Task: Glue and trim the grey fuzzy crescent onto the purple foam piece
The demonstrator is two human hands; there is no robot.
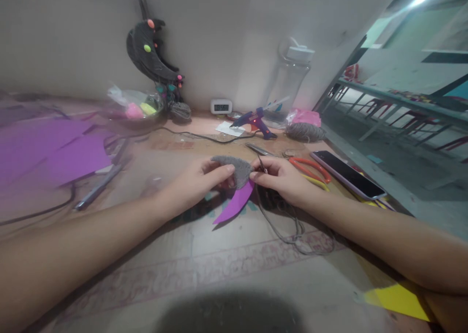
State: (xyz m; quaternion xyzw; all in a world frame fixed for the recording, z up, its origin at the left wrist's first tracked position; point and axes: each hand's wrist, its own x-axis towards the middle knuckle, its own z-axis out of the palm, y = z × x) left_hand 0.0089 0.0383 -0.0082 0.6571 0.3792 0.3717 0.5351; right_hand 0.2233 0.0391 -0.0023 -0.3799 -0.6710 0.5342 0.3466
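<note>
Above the middle of the table I hold a curved purple crescent (236,207), its upper part covered in a grey yarn layer (239,169). My left hand (208,177) grips this grey part, thumb on the near face and fingers behind. At its right edge, my right hand (270,174) has thumb and forefinger pinched together on grey yarn. A small dark strand or tip stands up at these fingers; its kind is unclear. Loose grey yarn (281,238) trails from the right hand and loops on the table. The purple tail points down to the left.
Right of my hands lie orange-handled scissors (310,169) and a phone (349,174). Behind are a blue glue gun (256,123) with a cord, a small clock (221,107), a bottle (290,74) and a yarn ball (305,132). Purple sheets (54,150) spread left; a decorated dark crescent (146,50) stands behind.
</note>
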